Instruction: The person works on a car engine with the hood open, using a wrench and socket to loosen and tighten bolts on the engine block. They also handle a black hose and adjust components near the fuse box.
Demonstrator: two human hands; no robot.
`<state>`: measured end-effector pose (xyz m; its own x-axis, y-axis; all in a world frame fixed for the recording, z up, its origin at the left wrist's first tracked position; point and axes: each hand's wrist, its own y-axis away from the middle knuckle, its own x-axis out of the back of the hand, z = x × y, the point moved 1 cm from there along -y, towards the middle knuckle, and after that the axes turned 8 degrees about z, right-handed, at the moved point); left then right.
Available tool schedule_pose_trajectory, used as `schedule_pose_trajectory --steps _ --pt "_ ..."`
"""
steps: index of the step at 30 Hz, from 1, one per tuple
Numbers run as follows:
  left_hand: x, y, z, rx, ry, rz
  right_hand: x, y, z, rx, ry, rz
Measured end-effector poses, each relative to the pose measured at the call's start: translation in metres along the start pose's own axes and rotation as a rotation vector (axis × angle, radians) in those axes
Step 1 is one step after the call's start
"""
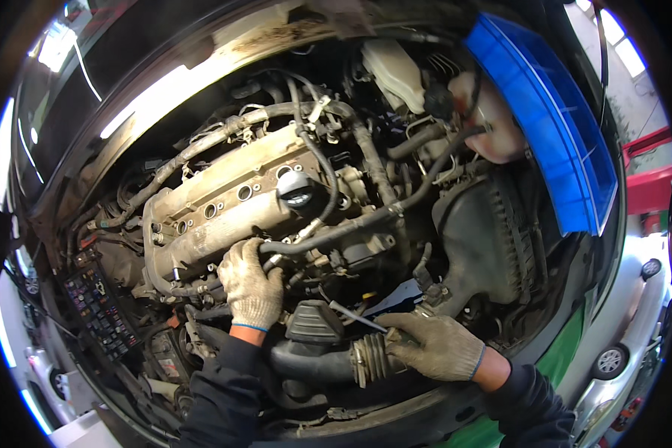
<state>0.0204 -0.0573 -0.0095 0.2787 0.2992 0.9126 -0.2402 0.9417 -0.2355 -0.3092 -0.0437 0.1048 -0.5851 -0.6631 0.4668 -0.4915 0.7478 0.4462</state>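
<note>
Both hands wear knitted work gloves over a car engine. My left hand [251, 285] has its fingers curled at the end of a black rubber hose [336, 236], by the lower edge of the valve cover [224, 227]; whether it grips the hose is not plain. In my right hand [434, 344], low right of centre, is a tool with a long thin pale shaft [358, 317] pointing up and left; its handle is mostly hidden. That hand is beside the ribbed air intake hose [371, 358]. A black oil filler cap [294, 189] sits on the valve cover.
A blue plastic tray [537, 112] rests at the upper right, by a coolant reservoir [490, 120]. An air filter housing [476, 235] stands right of the engine. The uncovered fuse box [101, 313] is at the left. A green cover [563, 347] lies over the fender.
</note>
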Motion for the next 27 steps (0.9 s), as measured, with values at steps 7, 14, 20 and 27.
schedule_pose_trajectory --steps 7,14,20,27 --pt "-0.005 -0.003 0.007 0.004 -0.058 -0.036 0.012 0.006 0.017 0.286 0.198 -0.149" --pt "0.001 -0.004 0.017 0.014 -0.045 -0.056 -0.003 0.021 0.042 0.431 0.135 -0.108" --pt "-0.005 -0.002 0.009 0.02 -0.029 -0.059 -0.001 0.047 0.049 0.367 0.087 -0.084" --pt "-0.001 0.003 0.006 0.105 -0.062 -0.092 -0.018 0.043 0.053 0.398 0.161 -0.112"
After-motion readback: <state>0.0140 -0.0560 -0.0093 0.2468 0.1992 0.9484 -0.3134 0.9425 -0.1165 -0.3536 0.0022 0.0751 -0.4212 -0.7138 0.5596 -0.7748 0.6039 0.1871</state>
